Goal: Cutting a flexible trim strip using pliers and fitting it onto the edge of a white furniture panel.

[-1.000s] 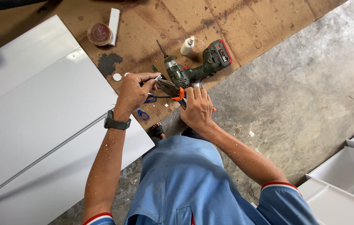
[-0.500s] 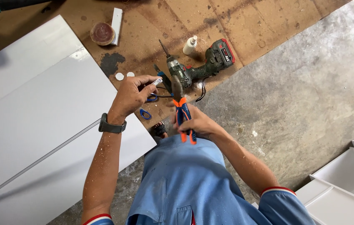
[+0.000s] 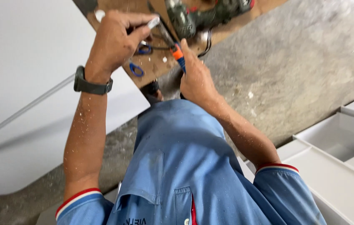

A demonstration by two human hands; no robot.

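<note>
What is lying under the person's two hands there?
Under the left hand and right hand lies a brown board with small blue rings and a green drill. The hands cover whatever lies directly beneath.

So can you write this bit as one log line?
left hand: pinches small white piece | right hand: grips pliers | drill behind

orange-handled pliers [image 3: 176, 50], tilted, small white piece [image 3: 154, 21]

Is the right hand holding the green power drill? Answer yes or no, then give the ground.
No: the right hand grips orange-and-blue-handled pliers, while the green power drill lies apart on the brown board.
</note>
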